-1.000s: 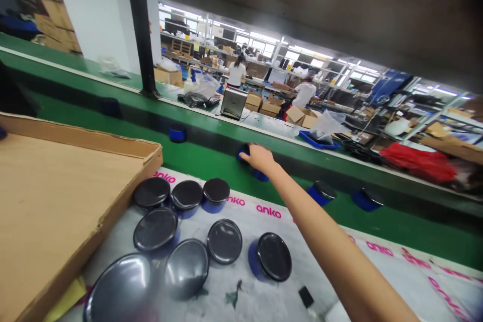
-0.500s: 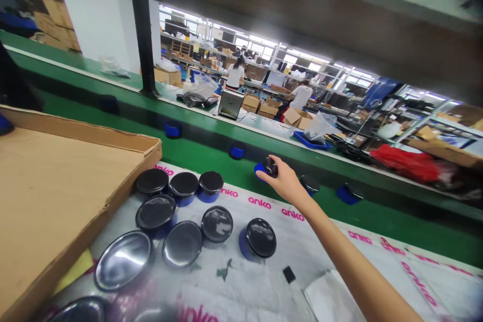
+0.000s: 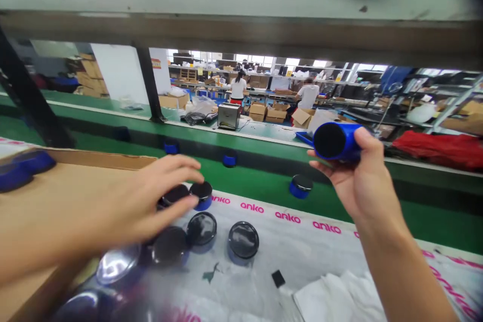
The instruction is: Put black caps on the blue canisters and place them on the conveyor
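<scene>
Got a blue cylinder [image 3: 335, 141] gripped in the right hand [image 3: 362, 186], tipped on its side up over the green belt [image 3: 260, 176], with the black end toward the camera. Held pretty snugly between the thumb on its right side and the fingers curled around underneath and behind. Meanwhile, got the left hand [image 3: 145, 196] stretched out past the cardboard tray [image 3: 101, 158], a bit blurry, with fingers spread loosely and parted from the thumb. Right by those fingertips, a black-topped blue piece [image 3: 203, 192]; can't tell if touching. Below that hand, more dark-topped pieces [image 3: 203, 227] on the white sheet [image 3: 302, 251], plus a lone blue-and-black one [image 3: 301, 188] out on the belt.
</scene>
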Motion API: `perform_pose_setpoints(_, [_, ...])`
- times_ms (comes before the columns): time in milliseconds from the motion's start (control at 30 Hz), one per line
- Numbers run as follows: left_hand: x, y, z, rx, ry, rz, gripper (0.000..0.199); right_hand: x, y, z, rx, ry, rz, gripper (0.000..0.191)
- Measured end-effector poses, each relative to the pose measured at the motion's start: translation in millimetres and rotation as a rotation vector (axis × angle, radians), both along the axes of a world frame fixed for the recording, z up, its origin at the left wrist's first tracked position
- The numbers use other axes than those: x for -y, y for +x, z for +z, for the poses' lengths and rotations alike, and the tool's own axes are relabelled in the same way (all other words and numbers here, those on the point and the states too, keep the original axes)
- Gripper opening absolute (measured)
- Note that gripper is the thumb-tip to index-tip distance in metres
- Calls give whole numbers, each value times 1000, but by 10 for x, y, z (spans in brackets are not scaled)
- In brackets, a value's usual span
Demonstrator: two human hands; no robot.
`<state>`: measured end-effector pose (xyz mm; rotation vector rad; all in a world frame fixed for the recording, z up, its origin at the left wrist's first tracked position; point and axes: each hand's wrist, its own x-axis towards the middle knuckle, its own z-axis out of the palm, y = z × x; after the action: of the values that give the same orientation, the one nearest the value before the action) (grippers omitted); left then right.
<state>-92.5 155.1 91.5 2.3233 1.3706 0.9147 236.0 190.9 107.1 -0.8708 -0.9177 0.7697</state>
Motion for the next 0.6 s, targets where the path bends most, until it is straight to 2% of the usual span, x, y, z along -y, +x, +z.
perform_pose_setpoints(33, [-329, 61, 44, -197, -18, -36, 29, 43, 34, 41, -18, 16, 1, 30])
perform_pose_setpoints(100, [-1033, 221, -9, -375, -55, -7, 34, 117, 95, 106, -28, 54, 1, 29])
perform_pose_setpoints(200, [-1921, 476, -334, -541, -150, 111, 36, 176, 184, 183, -23, 110, -16, 27])
perform_pose_setpoints(267, [-2266, 611, -571, -600, -171, 109, 37, 178, 248, 222, -8, 133, -50, 25])
perform_pose_setpoints(367, [-2451, 760, -762, -631, -103, 19, 38, 144, 347, 252, 31, 163, -96, 26])
perform_pose_setpoints(600, [-2483, 1122, -684, -859, 132, -268, 35, 61, 421, 233, 9, 171, -102, 30])
